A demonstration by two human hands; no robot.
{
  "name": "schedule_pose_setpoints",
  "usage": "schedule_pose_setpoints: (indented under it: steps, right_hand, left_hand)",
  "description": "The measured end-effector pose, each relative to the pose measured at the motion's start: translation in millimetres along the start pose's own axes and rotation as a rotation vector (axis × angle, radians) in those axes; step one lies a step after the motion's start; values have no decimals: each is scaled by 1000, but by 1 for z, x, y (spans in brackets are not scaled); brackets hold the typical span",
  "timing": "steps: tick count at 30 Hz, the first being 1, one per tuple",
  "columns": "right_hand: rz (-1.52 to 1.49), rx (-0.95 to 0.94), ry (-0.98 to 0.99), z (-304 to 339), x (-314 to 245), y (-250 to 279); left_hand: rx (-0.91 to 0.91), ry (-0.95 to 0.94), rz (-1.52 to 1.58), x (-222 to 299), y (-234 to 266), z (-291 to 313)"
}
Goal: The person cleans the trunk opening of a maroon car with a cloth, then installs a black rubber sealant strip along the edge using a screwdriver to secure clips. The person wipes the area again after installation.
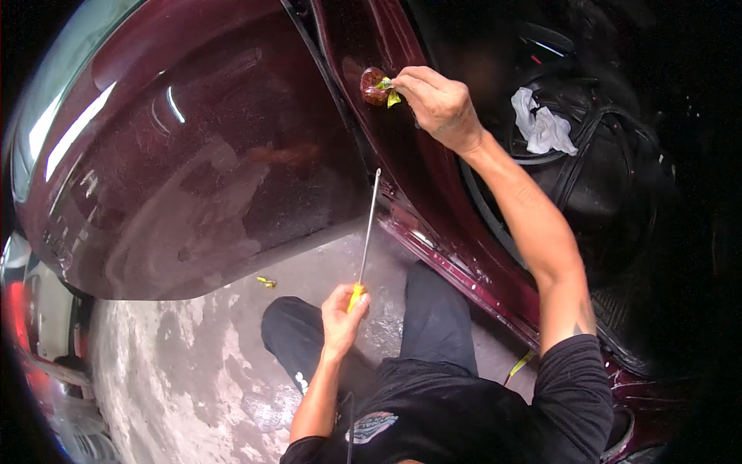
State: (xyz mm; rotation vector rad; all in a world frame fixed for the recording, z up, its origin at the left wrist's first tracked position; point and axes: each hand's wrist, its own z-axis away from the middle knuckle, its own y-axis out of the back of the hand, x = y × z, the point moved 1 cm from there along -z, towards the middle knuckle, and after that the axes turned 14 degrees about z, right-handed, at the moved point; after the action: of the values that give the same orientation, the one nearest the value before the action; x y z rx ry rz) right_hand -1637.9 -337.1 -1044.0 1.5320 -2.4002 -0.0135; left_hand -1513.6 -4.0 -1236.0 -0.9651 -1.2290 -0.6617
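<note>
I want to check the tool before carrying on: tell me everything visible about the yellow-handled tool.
The yellow-handled tool looks like a screwdriver: a long, thin, straight silver shaft, apparently metal, and a yellow handle, probably plastic. The left hand grips the handle, covering part of it. The shaft points away from the body, angled slightly right. Its tip appears over the dark red car's edge; contact is unclear, and the tip's shape is too small to tell.

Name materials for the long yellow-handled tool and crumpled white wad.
Slim silvery shaft: probably polished steel, from its sheen. Yellow handle: likely plastic, from its solid colour; finish unclear. White wad: matte paper or cloth, from its soft folds.
</note>
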Motion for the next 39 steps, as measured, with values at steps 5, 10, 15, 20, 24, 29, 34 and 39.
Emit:
schedule_pose_setpoints:
  steps: [5,10,15,20,24,29,34,39]
  right_hand:
    - [21,147,-249,15,-21,-9]
    - [16,272,-439,23,-33,-26]
    - [4,254,-434,22,-32,-24]
    - [-46,211,-598,41,-38,-16]
    - [-129,202,-605,41,-38,-12]
    - [-708,51,-937,43,-70,1]
    - [-980,-74,-1089,44,-117,30]
    - [-1089,-323,-1079,53,-144,48]
  left_hand:
    - [68,-35,8,1,15,5]
    - [113,-53,68,-8,33,11]
    - [162,-118,60,-10,44,15]
    - [174,-95,85,-16,46,12]
    - [147,-58,77,-17,45,18]
    - [76,-133,99,7,16,-1]
    - [-38,-318,149,61,-37,-34]
    - [-39,-427,175,93,-47,-47]
